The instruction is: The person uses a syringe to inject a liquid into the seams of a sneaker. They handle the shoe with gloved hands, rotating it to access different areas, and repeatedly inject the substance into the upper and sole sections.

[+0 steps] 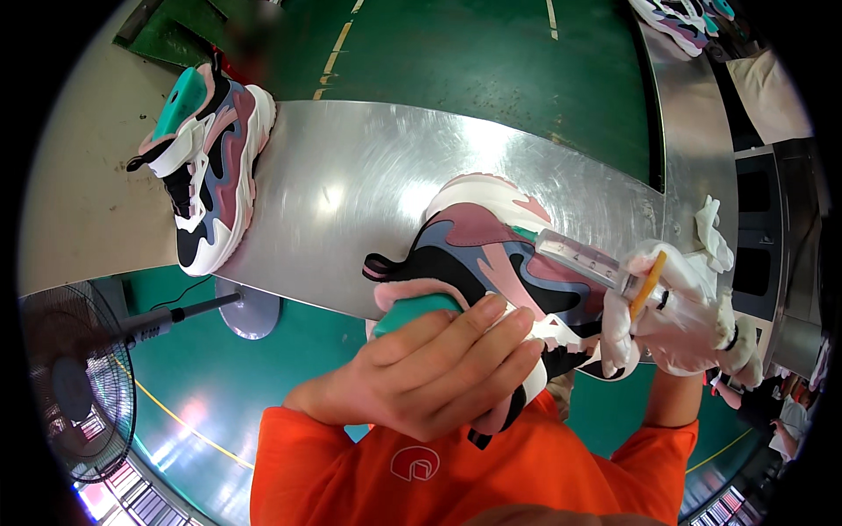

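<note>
A multicoloured sneaker point(465, 228) in white, mauve, blue, black and pink lies tilted on its side above the metal table's near edge. My bare left hand point(430, 373) wraps over its tongue and strap area, fingers closed on the shoe. A teal insert point(417, 311) shows in the shoe's opening beside that hand. My right hand point(688, 329), in a white glove, is closed round a clear syringe point(579, 260) with a yellow-orange piece at its rear. The syringe's green tip point(524, 233) meets the mauve upper close to the white sole.
Another sneaker point(219, 167) of the same pattern, with a teal insert, rests on the metal table point(333, 210) at left. Beyond runs a green belt point(456, 61). More shoes point(680, 24) sit at the far right. A standing fan point(79, 386) is at lower left.
</note>
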The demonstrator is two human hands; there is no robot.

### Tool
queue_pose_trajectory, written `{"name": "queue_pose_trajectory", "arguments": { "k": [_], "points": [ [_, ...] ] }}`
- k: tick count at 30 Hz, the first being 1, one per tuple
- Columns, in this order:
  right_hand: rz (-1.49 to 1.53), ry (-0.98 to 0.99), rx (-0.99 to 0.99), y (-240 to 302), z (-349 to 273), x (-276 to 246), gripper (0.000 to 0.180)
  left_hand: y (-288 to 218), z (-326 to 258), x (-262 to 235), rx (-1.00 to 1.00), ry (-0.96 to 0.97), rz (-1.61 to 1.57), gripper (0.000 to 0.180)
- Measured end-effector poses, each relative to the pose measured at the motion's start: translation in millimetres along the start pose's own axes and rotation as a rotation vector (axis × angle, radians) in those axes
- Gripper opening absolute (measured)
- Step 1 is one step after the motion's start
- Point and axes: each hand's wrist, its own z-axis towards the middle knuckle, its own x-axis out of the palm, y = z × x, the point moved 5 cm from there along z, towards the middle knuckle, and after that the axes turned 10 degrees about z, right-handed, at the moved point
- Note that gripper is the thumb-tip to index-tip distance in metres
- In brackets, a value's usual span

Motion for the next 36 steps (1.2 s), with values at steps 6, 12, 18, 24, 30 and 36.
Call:
{"name": "queue_pose_trajectory", "arguments": {
  "k": [6, 12, 18, 24, 30, 36],
  "points": [
    [0.022, -0.060, 0.028, -3, -4, -9, 0.056, -1, 0, 0, -0.007, -0.025, -0.003, 0.026],
    [-0.207, -0.037, 0.029, 3, 1, 0, 0.051, -2, 2, -1, -0.016, -0.021, 0.018, 0.028],
    [-0.164, -0.196, 0.227, 11, -6, -11, 0.080, -4, -4, 2, -0.011, -0.001, 0.043, 0.034],
    [-0.076, -0.273, 0.356, 15, -15, -13, 0.094, -5, -6, 4, -0.013, -0.039, 0.030, 0.036],
    [-0.116, -0.222, 0.297, 22, -19, -11, 0.076, -5, -6, 5, 0.006, -0.072, 0.015, 0.027],
    [-0.128, -0.185, 0.218, 28, -24, -7, 0.058, -6, -2, 5, -0.001, -0.087, -0.025, 0.017]
  ]
}}
